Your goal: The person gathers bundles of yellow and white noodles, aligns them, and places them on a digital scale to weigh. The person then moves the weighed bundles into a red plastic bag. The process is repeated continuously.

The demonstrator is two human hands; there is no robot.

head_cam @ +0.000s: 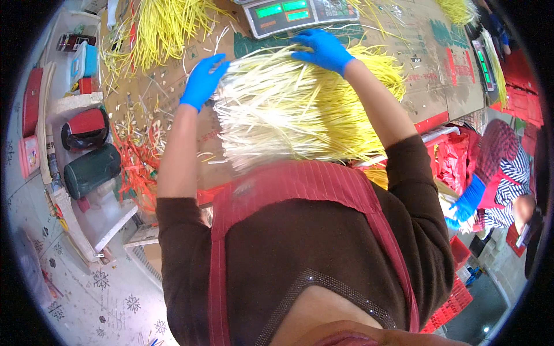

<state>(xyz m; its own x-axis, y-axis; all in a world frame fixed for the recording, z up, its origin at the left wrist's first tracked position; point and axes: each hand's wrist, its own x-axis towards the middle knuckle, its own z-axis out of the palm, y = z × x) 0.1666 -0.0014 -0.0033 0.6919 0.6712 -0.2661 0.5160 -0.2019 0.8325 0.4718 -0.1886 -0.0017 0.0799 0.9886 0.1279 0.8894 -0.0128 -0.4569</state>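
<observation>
A broad heap of blanched yellow chives (277, 114) lies in front of me, with white stem ends to the left and yellow leaves to the right. My left hand (202, 82), in a blue glove, is at the far left corner of the heap, fingers apart beside the white ends. Across the far edge reaches my right hand (323, 49), also gloved in blue. Its fingers are spread over the stalks, with no firm grip visible. Under the chives is a cardboard-covered table (426, 82).
A digital scale (298, 19) with lit displays stands beyond the heap. More yellow chives (166, 28) lie at the far left. Orange-red ties (138, 166) and scraps litter the left edge, beside a dark green cylinder (93, 171). A co-worker (502, 181) in blue gloves is at right.
</observation>
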